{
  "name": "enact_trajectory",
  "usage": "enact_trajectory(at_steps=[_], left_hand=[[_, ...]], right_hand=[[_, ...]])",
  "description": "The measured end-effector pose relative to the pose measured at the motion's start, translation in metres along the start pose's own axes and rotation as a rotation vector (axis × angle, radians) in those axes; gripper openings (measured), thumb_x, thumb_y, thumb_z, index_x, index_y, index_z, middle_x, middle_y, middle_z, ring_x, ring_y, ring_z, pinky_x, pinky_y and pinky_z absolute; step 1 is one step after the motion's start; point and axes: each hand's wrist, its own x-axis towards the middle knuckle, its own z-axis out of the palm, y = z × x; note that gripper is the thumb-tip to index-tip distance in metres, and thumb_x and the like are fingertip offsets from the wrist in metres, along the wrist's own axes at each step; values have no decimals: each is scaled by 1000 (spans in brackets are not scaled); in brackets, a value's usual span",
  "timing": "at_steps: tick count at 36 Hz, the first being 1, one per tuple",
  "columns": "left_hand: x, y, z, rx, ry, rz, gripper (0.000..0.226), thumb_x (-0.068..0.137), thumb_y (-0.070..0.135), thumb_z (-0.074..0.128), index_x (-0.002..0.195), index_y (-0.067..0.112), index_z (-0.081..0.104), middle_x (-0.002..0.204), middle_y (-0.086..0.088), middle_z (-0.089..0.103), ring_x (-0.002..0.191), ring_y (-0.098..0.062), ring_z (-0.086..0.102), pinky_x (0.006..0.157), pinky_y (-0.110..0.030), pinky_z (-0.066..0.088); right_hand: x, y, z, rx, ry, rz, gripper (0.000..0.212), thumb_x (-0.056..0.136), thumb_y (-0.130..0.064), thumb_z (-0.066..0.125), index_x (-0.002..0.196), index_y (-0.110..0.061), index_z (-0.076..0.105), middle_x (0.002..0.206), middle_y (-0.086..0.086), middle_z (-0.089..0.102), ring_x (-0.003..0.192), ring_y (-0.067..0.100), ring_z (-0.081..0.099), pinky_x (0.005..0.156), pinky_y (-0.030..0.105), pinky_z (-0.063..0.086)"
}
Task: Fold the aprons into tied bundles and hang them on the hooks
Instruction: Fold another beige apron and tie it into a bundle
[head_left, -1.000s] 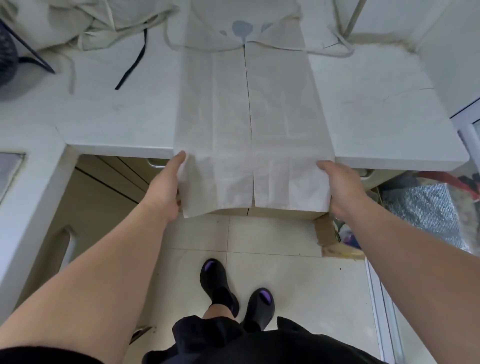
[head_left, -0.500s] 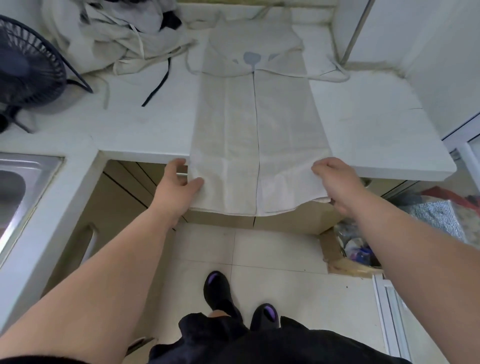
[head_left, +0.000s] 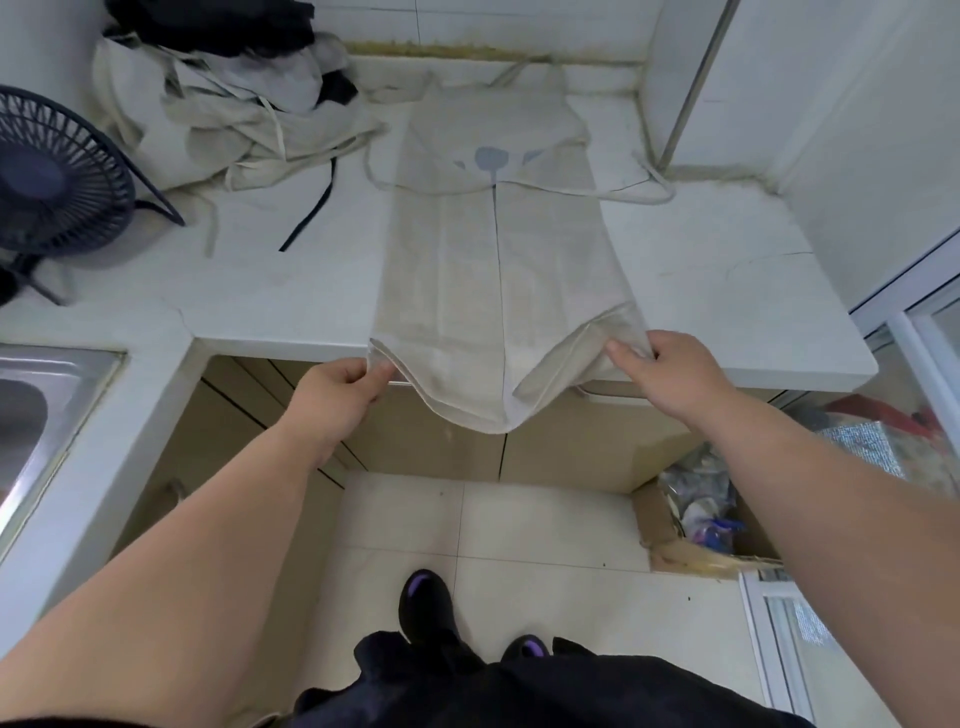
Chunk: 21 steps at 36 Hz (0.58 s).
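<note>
**Two hands, one apron at the desk edge**

One beige apron (head_left: 493, 249) lies lengthwise on the white desk (head_left: 727, 270). It is folded into a narrow strip, with two side flaps meeting along a middle line, and its near end hangs over the front edge. Two hands hold that end. The left hand (head_left: 337, 395) pinches the left corner, its fingers (head_left: 374, 375) curled against the thumb on the cloth. The right hand (head_left: 670, 371) grasps the right corner with clenched fingers (head_left: 623, 351), raised slightly above the desk edge. The hem sags between them.

One blue-grey print (head_left: 488, 158) on the bib is partly covered by the flaps. At the far left lies one heap of beige cloth (head_left: 218, 114) with loose ties. How many aprons it holds cannot be counted, and the dark cloth on top is cut off by the frame. One black strap (head_left: 311, 213) lies just beside it.

One dark fan (head_left: 57, 176) and one steel sink (head_left: 31, 410) are both cut off at the left edge. Two dark shoes (head_left: 423, 603) stand on the tiled floor, the right one mostly hidden by dark clothing. One cardboard box (head_left: 670, 540) holds things too jumbled to make out
</note>
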Motion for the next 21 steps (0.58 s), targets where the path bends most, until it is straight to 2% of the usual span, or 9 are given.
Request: enact_trajectory(at_steps=[1, 3, 4, 5, 7, 9, 13, 17, 21], left_hand=[[0, 2, 1, 46, 44, 23, 38, 93, 42, 57, 90, 7, 70, 76, -2, 48, 65, -14, 38, 58, -24, 31], [3, 5, 3, 89, 104, 49, 46, 96, 42, 52, 88, -1, 65, 72, -6, 42, 65, -17, 35, 57, -27, 27], [6, 6, 3, 100, 122, 59, 46, 97, 41, 49, 86, -1, 63, 72, -8, 39, 66, -18, 34, 58, -29, 25], [9, 7, 3, 109, 143, 65, 44, 98, 40, 47, 84, 1, 62, 74, -7, 38, 68, -19, 32, 61, -29, 24], [12, 10, 5, 104, 172, 64, 38, 99, 39, 45, 83, 7, 60, 76, -6, 39, 70, -19, 32, 65, -29, 24], [15, 11, 6, 61, 182, 49, 37, 99, 36, 43, 79, 6, 53, 75, -7, 38, 69, -18, 32, 62, -30, 24], [21, 11, 6, 44, 159, 37, 38, 101, 34, 40, 81, 3, 47, 76, -5, 39, 67, -16, 33, 59, -29, 26], [29, 8, 7, 112, 172, 25, 33, 102, 27, 37, 72, 12, 33, 69, -1, 33, 61, -18, 28, 55, -29, 23], [39, 7, 10, 156, 209, -25, 22, 102, 32, 34, 100, 14, 46, 75, 1, 46, 66, -20, 40, 64, -31, 36]], right_hand=[[4, 3, 1, -50, 56, -21, 44, 92, -41, 54, 87, 1, 66, 100, 18, 57, 97, 30, 55, 79, 32, 41], [7, 2, 1, -129, 129, -60, 46, 94, -40, 52, 104, 1, 68, 129, 17, 47, 120, 32, 46, 101, 34, 37], [9, 2, 1, -125, 136, -85, 45, 94, -39, 51, 109, 1, 67, 132, 15, 47, 123, 32, 44, 102, 34, 36], [11, 1, 1, -92, 124, -107, 43, 95, -38, 50, 106, 0, 67, 125, 14, 53, 117, 31, 49, 95, 32, 39], [11, -3, 1, -7, 81, -91, 40, 97, -36, 48, 94, 1, 64, 95, 12, 60, 94, 29, 56, 72, 30, 38], [13, -3, 1, 63, 59, -44, 39, 97, -37, 47, 91, -1, 61, 84, 8, 58, 84, 25, 53, 64, 29, 35], [22, 4, 3, 51, 30, 3, 34, 99, -36, 44, 104, -6, 58, 94, 7, 56, 89, 23, 49, 72, 28, 35], [31, 7, 6, 7, -5, 30, 39, 100, -36, 40, 113, -4, 56, 97, 6, 53, 90, 23, 47, 74, 27, 31], [40, 7, 11, -55, -15, 66, 41, 101, -39, 36, 104, -3, 54, 96, 9, 51, 90, 25, 46, 74, 29, 30]])
